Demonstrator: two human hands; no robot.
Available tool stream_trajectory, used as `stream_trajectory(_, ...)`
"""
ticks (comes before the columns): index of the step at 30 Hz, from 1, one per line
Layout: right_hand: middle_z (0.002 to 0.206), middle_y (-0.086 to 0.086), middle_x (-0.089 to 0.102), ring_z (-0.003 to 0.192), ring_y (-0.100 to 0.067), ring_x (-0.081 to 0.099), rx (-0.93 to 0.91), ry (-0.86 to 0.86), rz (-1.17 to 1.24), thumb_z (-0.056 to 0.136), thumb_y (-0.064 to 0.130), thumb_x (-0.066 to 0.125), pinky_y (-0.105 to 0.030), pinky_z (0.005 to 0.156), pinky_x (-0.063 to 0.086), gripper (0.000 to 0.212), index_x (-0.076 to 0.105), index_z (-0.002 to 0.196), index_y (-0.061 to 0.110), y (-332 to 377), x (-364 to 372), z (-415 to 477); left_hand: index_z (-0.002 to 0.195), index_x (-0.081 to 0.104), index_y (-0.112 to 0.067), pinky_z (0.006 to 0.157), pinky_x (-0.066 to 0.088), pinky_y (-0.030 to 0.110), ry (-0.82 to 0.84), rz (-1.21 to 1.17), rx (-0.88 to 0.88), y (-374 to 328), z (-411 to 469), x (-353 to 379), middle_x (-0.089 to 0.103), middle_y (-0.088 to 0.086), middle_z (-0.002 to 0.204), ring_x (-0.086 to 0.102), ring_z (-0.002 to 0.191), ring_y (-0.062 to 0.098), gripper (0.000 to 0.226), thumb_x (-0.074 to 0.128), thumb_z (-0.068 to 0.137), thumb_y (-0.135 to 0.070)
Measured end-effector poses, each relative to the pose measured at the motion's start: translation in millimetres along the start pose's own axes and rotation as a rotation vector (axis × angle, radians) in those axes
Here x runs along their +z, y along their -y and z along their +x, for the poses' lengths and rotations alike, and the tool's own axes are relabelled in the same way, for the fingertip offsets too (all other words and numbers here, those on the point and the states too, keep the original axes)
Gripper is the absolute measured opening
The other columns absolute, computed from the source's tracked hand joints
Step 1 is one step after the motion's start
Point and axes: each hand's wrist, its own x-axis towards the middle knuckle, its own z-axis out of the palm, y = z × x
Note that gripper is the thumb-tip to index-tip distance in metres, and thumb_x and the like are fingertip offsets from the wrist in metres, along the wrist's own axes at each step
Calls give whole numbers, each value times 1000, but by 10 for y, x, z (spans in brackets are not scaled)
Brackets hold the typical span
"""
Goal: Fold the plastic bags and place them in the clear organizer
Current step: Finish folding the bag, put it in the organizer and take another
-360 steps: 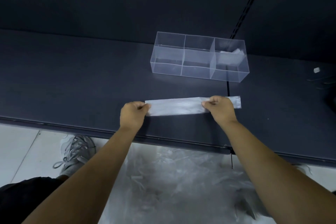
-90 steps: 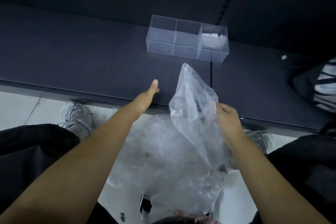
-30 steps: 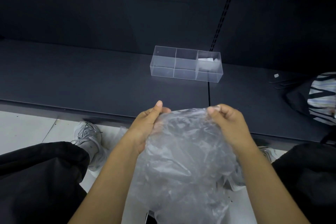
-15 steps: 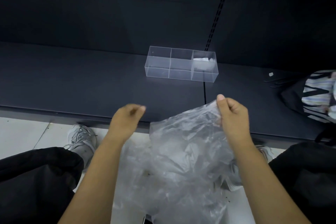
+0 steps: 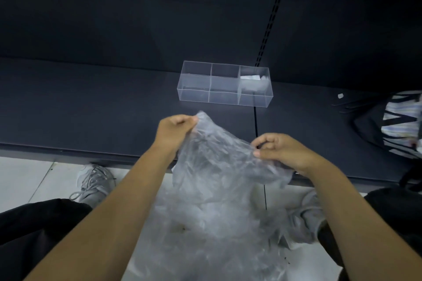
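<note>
1. the left hand (image 5: pixel 177 129), free half a second ago, now pinches the plastic bag (image 5: pixel 219 166) in front of the clear organizer (image 5: pixel 225 84).
2. the right hand (image 5: pixel 280 150) pinches its other edge, so folding can likely start.

A crumpled clear plastic bag (image 5: pixel 219 166) hangs unfolded, pinched at its top edge, above a heap of bags (image 5: pixel 205 237). Beyond, the three-compartment clear organizer (image 5: pixel 196 96) holds a folded bag (image 5: pixel 251 78) in its right compartment.

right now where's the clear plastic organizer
Head view: the clear plastic organizer sits centre on the dark shelf, just beyond the crumpled clear plastic bag.
</note>
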Motion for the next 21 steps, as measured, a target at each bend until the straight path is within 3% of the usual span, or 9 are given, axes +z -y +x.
stream_trajectory(5,69,-1,68,64,-11,55,43,-187,157,89,8,63,-19,65,47,10,70,95,13,-435,-249,204,83,71,-18,71,48,25,-172,47,-121,340,384,-218,69,3,85,59,70,12,9,69,86,-27)
stream_trajectory(7,79,3,69,73,-10,58,82,-248,203,93,18,59,-20,72,49,15,69,103,12,-561,-224,318,85,70,-17,78,51,30,-213,27,-210,460,508,-248,68,6,87,60,75,18,11,70,86,-28)
stream_trajectory(10,107,11,66,96,-5,59,136,-168,170,93,32,58,-22,81,48,24,65,115,26,-674,-75,500,87,70,-15,78,52,33,-261,25,-333,612,668,-266,66,7,85,59,79,24,18,69,86,-33)
stream_trajectory(12,119,12,60,106,-4,59,151,-91,158,92,28,62,-22,82,48,29,58,121,32,-718,34,633,81,69,-12,73,49,31,-276,58,-388,692,750,-263,62,8,76,57,75,27,24,67,87,-35)
stream_trajectory(14,124,7,59,98,-8,64,150,-84,203,92,19,63,-21,76,50,43,50,131,28,-745,103,775,78,67,-9,71,47,32,-290,84,-408,755,808,-261,61,9,71,57,74,29,28,65,88,-35)
stream_trajectory(16,121,2,61,81,-10,66,137,-100,249,92,15,63,-21,67,51,50,44,137,25,-730,144,913,84,70,-9,79,52,35,-314,77,-401,807,859,-264,69,12,85,64,84,33,25,66,87,-33)
stream_trajectory(18,107,1,63,69,-10,60,129,-110,142,90,21,66,-21,61,48,49,46,135,28,-680,171,1043,79,69,-14,89,53,42,-341,74,-382,836,901,-266,71,15,96,65,93,35,20,68,86,-33)
stream_trajectory(21,84,3,55,68,-7,52,86,-115,-173,82,32,74,-18,64,41,31,64,110,25,-595,227,1212,66,64,-19,83,53,36,-378,98,-353,874,950,-260,70,12,89,63,79,29,24,68,85,-33)
